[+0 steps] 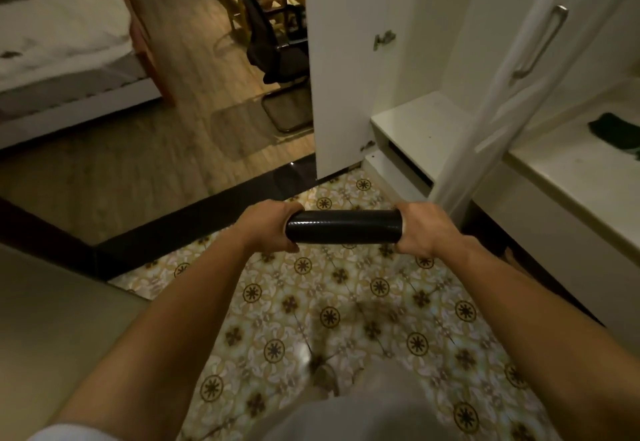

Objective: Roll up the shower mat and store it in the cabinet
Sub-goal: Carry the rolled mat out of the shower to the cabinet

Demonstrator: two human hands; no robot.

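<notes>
While both arms reach forward over the patterned tile floor (332,316), the shower mat (343,226) is already a tight black roll, held level in the air between the two hands, crosswise to the view. The left hand (266,224) is curled round the roll's left end, thumb over the top and fingers wrapped beneath. The right hand (420,229) closes on the right end the same way, its fingers hidden behind the roll.

To the right stands the white cabinet (346,60), with one door (512,70) swung out toward the viewer; its edge is smeared by motion blur, and a metal bar handle (540,42) shows on it. Inside, a low white shelf (415,125) sits far and left of the door, with nothing visible on it. A second white ledge (571,170) runs along the right, and on it lies a dark green cloth (616,129), cut off by the right border, so its full shape cannot be made out.

Far left, a bed (62,32) with pale bedding runs off the frame. Beyond a dark threshold strip (194,212), on wood flooring, a black office chair (273,46) is partly hidden by the cabinet's side. The nearest part of the view is filled by pale clothing, blurred.
</notes>
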